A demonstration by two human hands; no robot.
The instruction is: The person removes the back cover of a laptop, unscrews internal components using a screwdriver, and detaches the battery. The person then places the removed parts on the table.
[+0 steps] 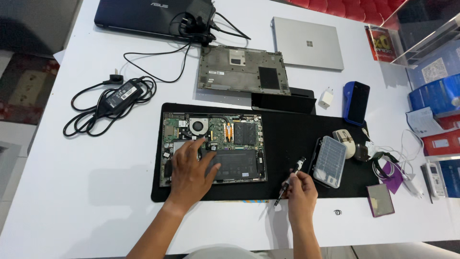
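**Opened laptop on the mat, driver in hand**

White worktop (57, 192) fills the view, with a black mat (297, 139) laid across its middle. On the mat's left part lies an opened laptop (213, 146), underside up, its fan, green board and dark battery exposed. The left hand (190, 170) rests flat on it, fingers spread over the battery and the board's lower edge, gripping nothing. The right hand (301, 189) sits at the mat's front edge, closed around a slim screwdriver (290, 182) that slants with its tip toward the person and its top end pointing at a clear bit case (329, 160) just beside it.

As far as the view shows, the opening work is done: the grey bottom cover (242, 69) is already off and lies bottom-side in, behind the mat, well apart from the machine. The inner parts look to be in place; whether any screw inside has been loosened is too small to tell. The driver is not at the board yet.

Around this: a coiled power adapter (117, 96) to the left, a closed dark laptop (139, 14) and a closed silver laptop (306, 43) at the far edge, a blue phone (356, 103), a white charger plug (326, 98) and a pale mouse (346, 141) on the right.
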